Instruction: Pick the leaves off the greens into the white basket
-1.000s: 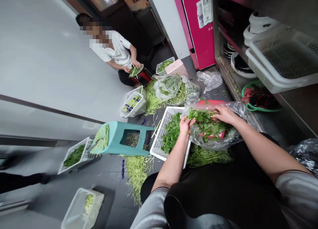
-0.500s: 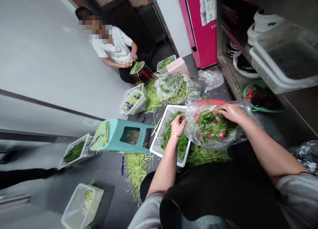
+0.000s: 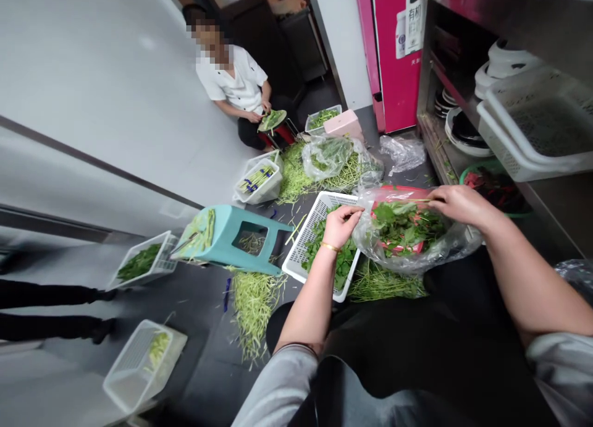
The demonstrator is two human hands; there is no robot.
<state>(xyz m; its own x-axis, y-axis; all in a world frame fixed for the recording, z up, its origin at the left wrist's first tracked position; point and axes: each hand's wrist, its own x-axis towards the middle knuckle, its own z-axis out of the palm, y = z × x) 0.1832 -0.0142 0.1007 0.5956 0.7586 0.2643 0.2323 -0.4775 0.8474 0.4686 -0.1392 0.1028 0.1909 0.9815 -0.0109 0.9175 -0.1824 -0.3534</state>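
My left hand (image 3: 341,227), with its fingers pinched together, is at the edge of a clear plastic bag (image 3: 370,241), above a white perforated basket (image 3: 296,261). Whatever lies between those fingertips is too small to make out. Green leaves (image 3: 343,263) fill part of the basket. My right hand (image 3: 461,203) pinches the thin stem of a leafy green sprig (image 3: 391,214) over the bag. More leafy greens (image 3: 410,232) lie in the bag, on top of something red (image 3: 403,195). Cut green stems (image 3: 384,283) lie below the bag, close to my lap.
A turquoise stool (image 3: 222,229) lies on its side beside heaped pale stems (image 3: 254,303). Opposite, a seated person (image 3: 236,81) handles greens. Shelves with white baskets (image 3: 532,143) flank my right. More baskets (image 3: 143,365) and another person's legs (image 3: 50,309) are at left.
My left hand has moved from above the basket toward the bag's edge. My right hand has shifted right with the sprig, and the view has turned slightly.
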